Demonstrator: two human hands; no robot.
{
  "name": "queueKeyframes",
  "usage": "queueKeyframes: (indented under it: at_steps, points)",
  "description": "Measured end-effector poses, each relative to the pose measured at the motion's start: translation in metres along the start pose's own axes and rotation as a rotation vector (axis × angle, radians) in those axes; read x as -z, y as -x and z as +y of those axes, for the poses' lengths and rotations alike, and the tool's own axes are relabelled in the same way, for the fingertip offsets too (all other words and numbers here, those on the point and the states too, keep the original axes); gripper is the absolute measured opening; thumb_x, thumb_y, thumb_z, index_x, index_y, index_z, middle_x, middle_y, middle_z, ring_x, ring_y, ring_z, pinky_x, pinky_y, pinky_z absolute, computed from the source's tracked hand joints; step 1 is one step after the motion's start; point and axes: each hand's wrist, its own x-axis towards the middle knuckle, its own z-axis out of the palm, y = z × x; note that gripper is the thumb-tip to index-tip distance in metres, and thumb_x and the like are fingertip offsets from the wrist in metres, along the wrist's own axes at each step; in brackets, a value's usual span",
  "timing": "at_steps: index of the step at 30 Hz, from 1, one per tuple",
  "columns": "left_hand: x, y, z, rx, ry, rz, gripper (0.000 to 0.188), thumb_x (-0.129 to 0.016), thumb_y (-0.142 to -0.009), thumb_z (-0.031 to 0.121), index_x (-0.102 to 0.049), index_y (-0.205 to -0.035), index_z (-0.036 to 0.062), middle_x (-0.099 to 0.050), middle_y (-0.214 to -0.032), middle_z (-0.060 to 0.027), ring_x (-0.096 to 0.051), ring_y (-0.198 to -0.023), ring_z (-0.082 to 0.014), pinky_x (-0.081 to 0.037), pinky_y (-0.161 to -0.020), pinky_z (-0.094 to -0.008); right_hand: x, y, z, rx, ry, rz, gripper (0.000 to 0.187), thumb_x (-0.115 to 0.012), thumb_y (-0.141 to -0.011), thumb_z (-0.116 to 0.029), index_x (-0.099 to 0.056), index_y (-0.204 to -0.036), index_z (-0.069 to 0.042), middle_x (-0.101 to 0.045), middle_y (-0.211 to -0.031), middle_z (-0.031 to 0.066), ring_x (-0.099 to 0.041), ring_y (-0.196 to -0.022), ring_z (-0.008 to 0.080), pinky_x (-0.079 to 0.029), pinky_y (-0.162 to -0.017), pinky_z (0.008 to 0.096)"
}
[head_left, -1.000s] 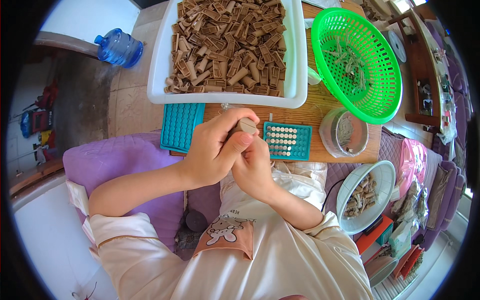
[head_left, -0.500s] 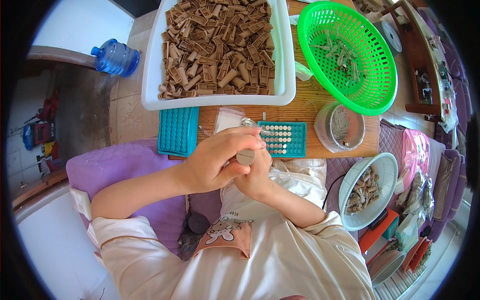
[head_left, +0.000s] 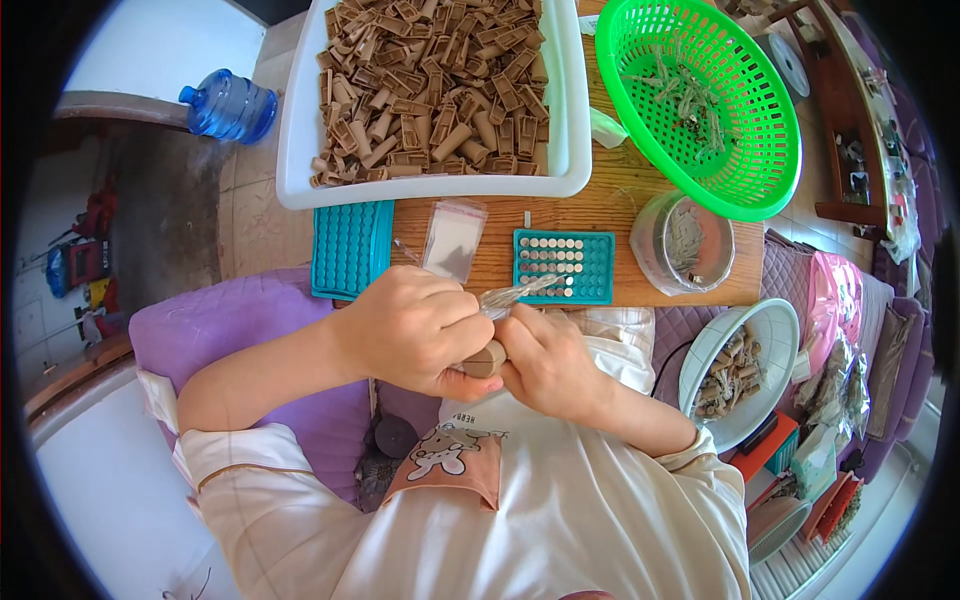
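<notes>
The left hand (head_left: 412, 325) is closed around a light-brown, smooth, rounded piece (head_left: 486, 360), in front of the person's torso; its exposed end looks blunt and matte. The right hand (head_left: 550, 362) curls close against it, its exact grip unclear. A whitish, translucent bundle of thin strands (head_left: 522, 291) juts between the hands toward the wooden surface (head_left: 615, 235).

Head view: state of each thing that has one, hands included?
Left hand, closed around a brown piece
Right hand, curled beside the left
Pale strands, sticking out between the hands
White tub, heaped with brown parts
Green basket, holding wisps
Teal disc tray, partly filled
Clear bucket, partly filled
Pale basin, partly filled
Packet, lying flat
</notes>
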Motion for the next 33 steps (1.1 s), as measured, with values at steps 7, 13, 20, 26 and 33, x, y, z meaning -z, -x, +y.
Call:
queueKeyframes:
  at_steps: [7, 13, 20, 26, 33]
  points:
    - [-0.011, 0.007, -0.004, 0.048, 0.003, 0.015, 0.035, -0.063, -0.062, 0.03, -0.037, -0.049, 0.0099, -0.035, -0.046, -0.0019, -0.042, -0.037, -0.0166, -0.033, -0.033, -0.0282, -0.026, 0.006, 0.005, -0.087, -0.127, 0.003, 0.024, -0.061, -0.069, -0.014, -0.044, -0.08, -0.001, -0.046, -0.072, 0.0114, -0.051, -0.055, 0.0274, -0.043, -0.047, 0.0337]
    - [-0.022, 0.01, -0.006, 0.158, 0.124, -0.007, 0.042, -0.059, -0.072, 0.04, -0.04, -0.055, 0.0069, -0.037, -0.048, -0.0029, -0.044, -0.04, -0.0203, -0.034, -0.035, -0.0296, -0.031, 0.013, 0.01, -0.15, -0.286, 0.025, 0.026, -0.057, -0.076, -0.018, -0.042, -0.086, 0.001, -0.048, -0.076, 0.0146, -0.051, -0.061, 0.0333, -0.043, -0.05, 0.0375]
    - [-0.023, 0.007, -0.004, 0.196, 0.317, -0.022, 0.036, -0.045, -0.084, 0.04, -0.049, -0.087, 0.0046, -0.049, -0.073, -0.0083, -0.05, -0.062, -0.0222, -0.041, -0.052, -0.0298, -0.009, 0.004, 0.006, -0.132, -0.776, -0.194, 0.035, -0.037, -0.089, -0.035, -0.044, -0.092, 0.0, -0.049, -0.081, 0.0142, -0.051, -0.07, 0.0278, -0.041, -0.062, 0.035]
    - [-0.009, -0.002, 0.014, 0.63, 1.205, -0.19, 0.035, -0.038, -0.09, 0.03, -0.041, -0.113, 0.004, -0.051, -0.087, -0.0037, -0.047, -0.076, -0.0117, -0.038, -0.069, -0.0241, 0.003, 0.006, 0.009, -0.244, -1.093, -0.345, 0.034, -0.034, -0.091, -0.035, -0.045, -0.092, -0.002, -0.048, -0.081, 0.0083, -0.047, -0.073, 0.0175, -0.04, -0.068, 0.031]
    - [-0.014, 0.001, 0.005, 0.705, 1.266, -0.062, 0.04, -0.039, -0.089, 0.034, -0.039, -0.113, 0.0033, -0.052, -0.097, -0.0071, -0.048, -0.093, -0.0131, -0.037, -0.08, -0.0271, 0.057, 0.012, 0.024, -0.384, -0.9, -0.362, 0.032, -0.044, -0.088, -0.019, -0.039, -0.116, -0.004, -0.054, -0.093, 0.008, -0.051, -0.082, 0.0138, -0.043, -0.072, 0.0277]
